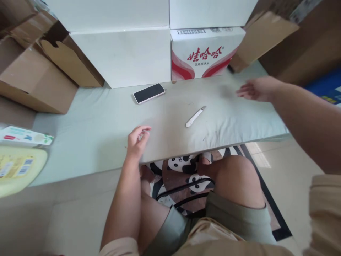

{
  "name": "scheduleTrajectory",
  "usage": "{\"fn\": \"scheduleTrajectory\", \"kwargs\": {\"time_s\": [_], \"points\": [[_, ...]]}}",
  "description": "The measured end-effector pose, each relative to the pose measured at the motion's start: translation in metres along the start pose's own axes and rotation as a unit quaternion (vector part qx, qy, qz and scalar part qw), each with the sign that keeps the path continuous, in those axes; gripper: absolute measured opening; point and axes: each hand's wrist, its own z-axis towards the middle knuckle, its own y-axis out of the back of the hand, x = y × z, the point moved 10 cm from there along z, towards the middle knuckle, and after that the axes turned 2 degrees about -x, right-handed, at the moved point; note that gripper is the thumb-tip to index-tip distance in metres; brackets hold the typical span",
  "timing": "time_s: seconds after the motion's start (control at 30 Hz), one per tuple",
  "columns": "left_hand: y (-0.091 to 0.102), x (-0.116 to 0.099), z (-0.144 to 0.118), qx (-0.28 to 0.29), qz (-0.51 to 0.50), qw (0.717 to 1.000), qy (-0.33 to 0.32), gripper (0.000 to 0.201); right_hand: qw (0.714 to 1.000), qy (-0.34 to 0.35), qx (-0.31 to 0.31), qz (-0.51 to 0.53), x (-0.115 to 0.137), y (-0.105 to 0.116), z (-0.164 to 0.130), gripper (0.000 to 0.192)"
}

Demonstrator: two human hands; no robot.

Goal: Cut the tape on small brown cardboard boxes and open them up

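Note:
My left hand (137,142) hovers by the front part of the cloth-covered table, fingers loosely curled and apart, holding nothing. Farther right, my right hand (254,89) reaches over the table with its fingers stretched out. It is a little blurred, and I see nothing in it. Between the hands lies a small white-handled knife (195,117), its short blade pointing away to the right. A phone (149,93) with a dark screen and a white edge rests near the boxes, beyond my left hand.
White boxes (122,58) are stacked along the table's back, one a red-and-white printed carton (205,53). Brown cardboard boxes (39,76) crowd the left; more stand at the right. A pale yellow container (18,169) is at the left edge. My knees are against the table's front.

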Motion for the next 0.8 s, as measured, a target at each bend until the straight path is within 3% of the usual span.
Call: {"fn": "scheduleTrajectory", "kwargs": {"time_s": [0.07, 0.13, 0.3, 0.43, 0.6, 0.8], "points": [[0.002, -0.003, -0.001, 0.006, 0.010, 1.000, -0.013, 0.031, 0.993, -0.040, 0.106, 0.015, 0.008, -0.050, -0.014, 0.023], [0.008, -0.007, -0.002, 0.003, 0.011, 1.000, -0.027, 0.030, 0.984, -0.057, 0.168, 0.019, 0.017, -0.090, -0.036, 0.019], [0.027, -0.019, -0.012, -0.020, 0.005, 0.998, -0.061, 0.026, 0.969, -0.024, 0.245, -0.012, 0.053, -0.164, -0.080, 0.013], [0.040, -0.027, -0.023, -0.021, -0.020, 0.996, -0.083, 0.023, 0.956, 0.048, 0.287, -0.049, 0.100, -0.221, -0.108, 0.012], [0.065, -0.030, -0.031, -0.065, -0.058, 0.991, -0.098, 0.023, 0.926, 0.204, 0.293, -0.119, 0.196, -0.298, -0.147, 0.001], [0.084, -0.028, -0.032, -0.091, -0.070, 0.987, -0.108, 0.019, 0.873, 0.394, 0.227, -0.176, 0.340, -0.385, -0.187, 0.021]]}}
